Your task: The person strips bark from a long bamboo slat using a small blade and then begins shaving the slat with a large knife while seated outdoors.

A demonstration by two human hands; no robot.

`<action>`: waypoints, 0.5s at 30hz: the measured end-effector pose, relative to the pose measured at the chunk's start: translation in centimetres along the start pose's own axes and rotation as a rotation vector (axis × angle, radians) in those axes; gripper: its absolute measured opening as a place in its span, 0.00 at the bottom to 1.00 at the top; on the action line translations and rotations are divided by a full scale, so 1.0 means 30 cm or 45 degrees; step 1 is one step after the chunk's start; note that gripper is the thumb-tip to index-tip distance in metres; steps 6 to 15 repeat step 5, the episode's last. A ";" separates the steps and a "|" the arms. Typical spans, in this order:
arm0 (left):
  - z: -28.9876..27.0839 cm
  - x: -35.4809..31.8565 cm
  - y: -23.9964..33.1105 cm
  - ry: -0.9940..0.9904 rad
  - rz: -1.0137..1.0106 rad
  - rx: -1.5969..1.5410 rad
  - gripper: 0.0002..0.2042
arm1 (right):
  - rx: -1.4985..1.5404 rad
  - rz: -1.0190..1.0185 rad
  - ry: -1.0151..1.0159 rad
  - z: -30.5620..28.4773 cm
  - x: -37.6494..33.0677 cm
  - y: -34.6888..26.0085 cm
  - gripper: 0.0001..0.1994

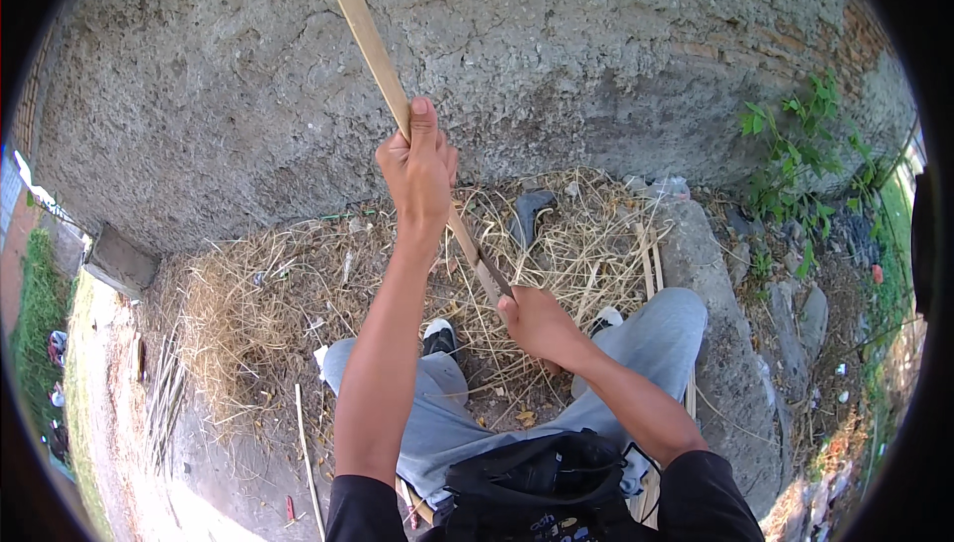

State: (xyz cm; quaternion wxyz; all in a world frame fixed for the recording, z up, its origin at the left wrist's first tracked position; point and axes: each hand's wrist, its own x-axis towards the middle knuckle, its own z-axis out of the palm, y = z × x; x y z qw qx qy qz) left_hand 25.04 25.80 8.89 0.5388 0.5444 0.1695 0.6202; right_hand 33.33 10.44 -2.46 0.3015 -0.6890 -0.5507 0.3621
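Note:
A long, pale strip of wood or bamboo (363,30) slants from the top of the view down toward my lap. My left hand (417,176) is closed around it partway along, thumb stretched upward on the strip. Lower down and to the right, my right hand (547,328) grips a knife, its dark narrow blade (493,274) lying along the strip's near end. The handle is hidden inside my fingers. Whether the right hand also touches the strip's end, I cannot make out. Both hands are above a litter of thin shavings (586,234) between my knees.
A rough grey wall (248,85) rises in front. At right are a concrete kerb (711,294) and a leafy green plant (800,145). Dry straw-like shavings (219,318) pile at left, near several thin sticks (167,408). A black bag (537,477) rests on my lap.

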 end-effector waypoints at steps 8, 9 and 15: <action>0.008 -0.034 0.016 -0.049 -0.020 0.018 0.25 | 0.503 0.327 -0.288 0.006 0.022 0.055 0.14; 0.008 -0.034 0.016 -0.049 -0.020 0.018 0.25 | 0.503 0.327 -0.288 0.006 0.022 0.055 0.14; 0.008 -0.034 0.016 -0.049 -0.020 0.018 0.25 | 0.503 0.327 -0.288 0.006 0.022 0.055 0.14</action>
